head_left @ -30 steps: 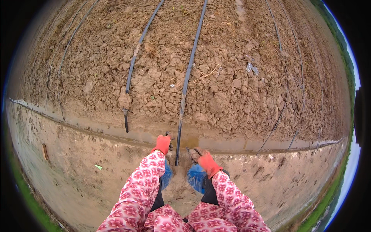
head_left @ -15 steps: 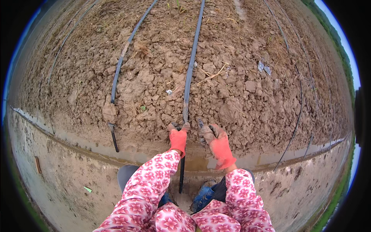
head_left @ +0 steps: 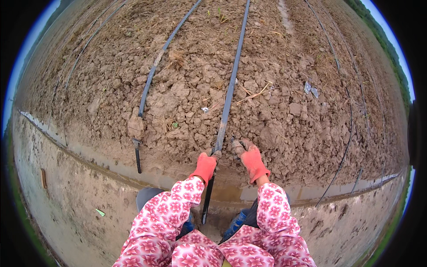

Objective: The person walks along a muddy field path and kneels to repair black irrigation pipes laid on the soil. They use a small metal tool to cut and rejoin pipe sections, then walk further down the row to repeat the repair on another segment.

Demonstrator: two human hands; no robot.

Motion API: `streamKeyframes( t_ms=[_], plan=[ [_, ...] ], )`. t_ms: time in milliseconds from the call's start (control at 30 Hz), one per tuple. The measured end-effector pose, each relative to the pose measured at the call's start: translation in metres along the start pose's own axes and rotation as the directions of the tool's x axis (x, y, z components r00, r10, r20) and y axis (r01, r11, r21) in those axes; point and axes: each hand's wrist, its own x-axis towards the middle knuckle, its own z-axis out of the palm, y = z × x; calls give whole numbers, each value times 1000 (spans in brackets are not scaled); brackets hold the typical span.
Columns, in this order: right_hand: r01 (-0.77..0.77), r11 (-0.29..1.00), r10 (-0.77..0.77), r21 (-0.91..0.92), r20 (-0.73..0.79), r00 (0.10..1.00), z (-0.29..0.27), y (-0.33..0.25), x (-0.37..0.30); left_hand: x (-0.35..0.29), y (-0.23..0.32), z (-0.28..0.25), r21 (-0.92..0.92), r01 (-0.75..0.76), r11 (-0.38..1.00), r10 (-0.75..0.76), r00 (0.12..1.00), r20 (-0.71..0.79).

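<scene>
A flat dark drip hose (head_left: 233, 78) runs down the soil bed toward me. My left hand (head_left: 206, 164), in a muddy red-orange glove, is closed around its near end, where the hose is smeared with mud. Below that hand a black pipe (head_left: 207, 200) hangs over the wet edge of the bed. My right hand (head_left: 251, 159), gloved the same way, is held just right of the hose and apart from it. Its fingers are bent together near the clods; whatever is at the fingertips is too small and muddy to name.
Another flat hose (head_left: 152, 80) lies to the left, joined to a short black pipe (head_left: 138, 156). Thin black tubes (head_left: 349, 129) run down the right side. A muddy water channel (head_left: 227, 193) crosses between the cloddy bed and a pale strip (head_left: 80, 196) of ground. Blue boots (head_left: 234, 224) stand below me.
The view has shifted, so the bed and hoses appear farther right. My left hand keeps its grip while the pipe below it tilts more. My right hand has moved slightly closer to the hose.
</scene>
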Motion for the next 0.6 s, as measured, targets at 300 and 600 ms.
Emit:
streamKeyframes(
  t_ms=[300,600],
  plan=[
    [58,984,-33,-170,147,989,-15,25,1,-27,10,-7,-455,79,887,7,983,183],
    [-73,979,120,-188,254,960,-16,44,4,-38,-2,-19,-337,126,933,-29,960,277]
  ],
)
